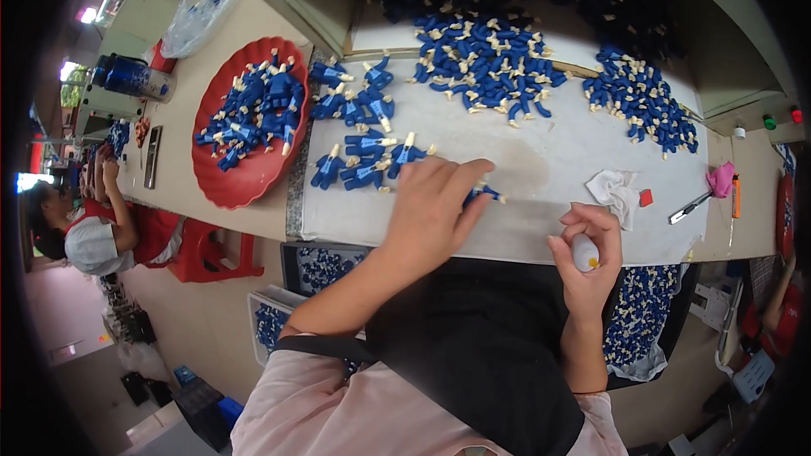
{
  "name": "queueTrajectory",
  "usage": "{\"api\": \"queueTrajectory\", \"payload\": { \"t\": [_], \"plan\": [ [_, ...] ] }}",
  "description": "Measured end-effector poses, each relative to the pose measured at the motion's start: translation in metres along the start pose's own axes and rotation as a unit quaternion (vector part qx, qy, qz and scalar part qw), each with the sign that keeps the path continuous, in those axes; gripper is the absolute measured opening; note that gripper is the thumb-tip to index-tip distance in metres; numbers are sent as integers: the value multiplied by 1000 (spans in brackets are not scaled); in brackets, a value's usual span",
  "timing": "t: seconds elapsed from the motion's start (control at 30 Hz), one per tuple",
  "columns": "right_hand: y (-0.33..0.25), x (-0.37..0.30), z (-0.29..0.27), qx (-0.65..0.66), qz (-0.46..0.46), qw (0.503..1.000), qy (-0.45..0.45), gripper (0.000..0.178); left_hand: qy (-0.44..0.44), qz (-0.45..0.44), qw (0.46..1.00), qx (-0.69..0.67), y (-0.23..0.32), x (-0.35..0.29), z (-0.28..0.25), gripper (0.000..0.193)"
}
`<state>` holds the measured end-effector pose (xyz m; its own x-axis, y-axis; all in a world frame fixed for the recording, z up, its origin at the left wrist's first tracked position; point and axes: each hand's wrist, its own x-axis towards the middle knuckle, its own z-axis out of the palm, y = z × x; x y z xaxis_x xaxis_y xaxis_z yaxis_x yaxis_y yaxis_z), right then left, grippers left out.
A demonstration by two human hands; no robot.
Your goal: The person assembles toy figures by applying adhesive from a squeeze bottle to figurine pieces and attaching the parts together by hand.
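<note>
Workbench (532,224), white-topped, stands over a beige floor (203,312), with a seated co-worker (93,241) at nine o'clock, red tray (245,190) at ten, heaped blue pieces (486,67) at twelve, crumpled cloth (615,194) at two. Your curled left hand (435,203) partly hides a small blue part (480,193) at its three o'clock, whether pinched I can't tell; your right hand (601,279) grips a white bottle (583,252).

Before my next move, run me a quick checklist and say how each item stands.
1. Small white bottle with a yellow tip held in right hand: ok.
2. Left hand at a small blue-and-cream piece: ok.
3. Firm grip on that piece: cannot tell, fingers partly hide it.
4. Crumpled white cloth clear of right hand: cannot tell, they nearly meet in view.
5. Scalloped red bowl apart from both hands: ok.
</note>
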<state>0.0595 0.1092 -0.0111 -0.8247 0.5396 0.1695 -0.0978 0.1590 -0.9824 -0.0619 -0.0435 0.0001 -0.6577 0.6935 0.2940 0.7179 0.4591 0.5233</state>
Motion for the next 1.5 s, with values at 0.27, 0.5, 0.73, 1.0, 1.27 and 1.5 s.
{"api": "queueTrajectory", "payload": {
  "t": [0.27,0.5,0.73,1.0,1.27,1.5],
  "plan": [
    [9,8,-27,-45,-5,999,21,38,-12,40,973,227,-36,12,-26,28],
    [22,4,-39,36,-29,999,7,48,72,147,976,143,-29,128,-30,24],
    [16,-7,-44,100,-55,993,-31,43,107,-27,937,332,-79,257,57,66],
    [16,-3,-50,81,-28,996,-36,46,75,71,963,251,-46,264,61,51],
    [1,-16,-57,33,-18,999,0,47,120,178,973,85,-48,352,71,46],
    [4,4,-99,-3,-6,967,255,21,5,159,983,89,-61,330,84,38]
  ]
}}
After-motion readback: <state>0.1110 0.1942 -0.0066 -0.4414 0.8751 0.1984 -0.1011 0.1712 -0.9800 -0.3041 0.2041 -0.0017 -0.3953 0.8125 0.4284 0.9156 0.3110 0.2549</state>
